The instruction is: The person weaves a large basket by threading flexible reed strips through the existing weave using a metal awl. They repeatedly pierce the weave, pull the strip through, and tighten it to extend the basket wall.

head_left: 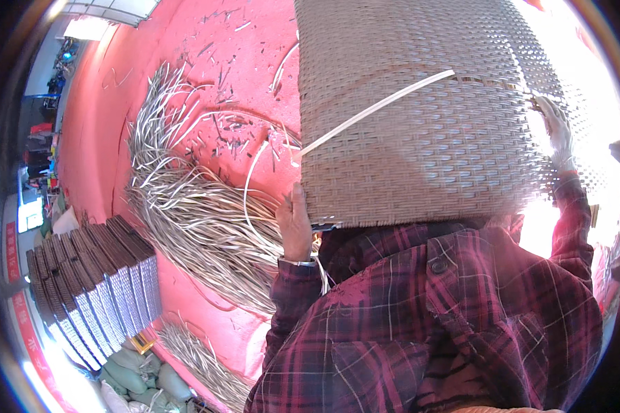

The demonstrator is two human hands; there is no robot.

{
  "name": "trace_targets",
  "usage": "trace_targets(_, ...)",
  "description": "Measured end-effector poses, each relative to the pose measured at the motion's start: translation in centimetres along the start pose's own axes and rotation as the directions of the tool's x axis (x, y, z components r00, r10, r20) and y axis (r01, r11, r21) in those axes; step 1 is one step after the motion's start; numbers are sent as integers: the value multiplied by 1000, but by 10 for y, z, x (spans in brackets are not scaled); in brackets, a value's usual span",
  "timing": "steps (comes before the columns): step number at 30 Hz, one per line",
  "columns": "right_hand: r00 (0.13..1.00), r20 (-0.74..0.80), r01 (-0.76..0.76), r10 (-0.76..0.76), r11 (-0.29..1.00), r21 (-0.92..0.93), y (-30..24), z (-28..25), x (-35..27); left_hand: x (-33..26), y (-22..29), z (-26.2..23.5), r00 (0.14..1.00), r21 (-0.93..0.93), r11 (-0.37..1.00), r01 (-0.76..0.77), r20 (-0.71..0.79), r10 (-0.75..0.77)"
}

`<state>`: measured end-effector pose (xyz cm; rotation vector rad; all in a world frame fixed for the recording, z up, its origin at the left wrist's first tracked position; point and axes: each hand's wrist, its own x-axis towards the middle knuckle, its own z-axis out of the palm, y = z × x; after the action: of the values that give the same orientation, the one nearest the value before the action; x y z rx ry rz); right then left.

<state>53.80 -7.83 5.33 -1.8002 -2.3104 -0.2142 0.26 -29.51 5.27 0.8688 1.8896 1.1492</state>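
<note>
A large brown-grey woven panel stands tilted in front of my chest. My left hand grips its lower left edge, the thumb side showing and the other fingers partly hidden. Over on the panel's right side, my right hand rests on the weave with its fingers stretched out, washed out by glare. A pale flat strip slants across the panel's face, from its left edge up to the middle. Where the strip's upper end lies, a darker line in the weave runs right toward my right fingertips.
A long heap of pale strips lies left of the panel on the red floor covering, amid dark scraps. A smaller strip bundle is nearer. Stacked brown woven pieces stand at far left, above filled sacks.
</note>
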Motion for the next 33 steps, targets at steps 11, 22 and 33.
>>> trace_targets(11,965,-90,257,-246,957,132,-152,-11,30,4,-8,11,996,-141,990,-24,79,35)
trace_targets(22,640,22,743,-768,626,237,-377,-12,113,7,-9,-4,980,-90,995,-38,191,55)
trace_targets(33,943,-204,-112,264,827,552,-181,12,159,42,1,-25,909,81,995,-62,417,22)
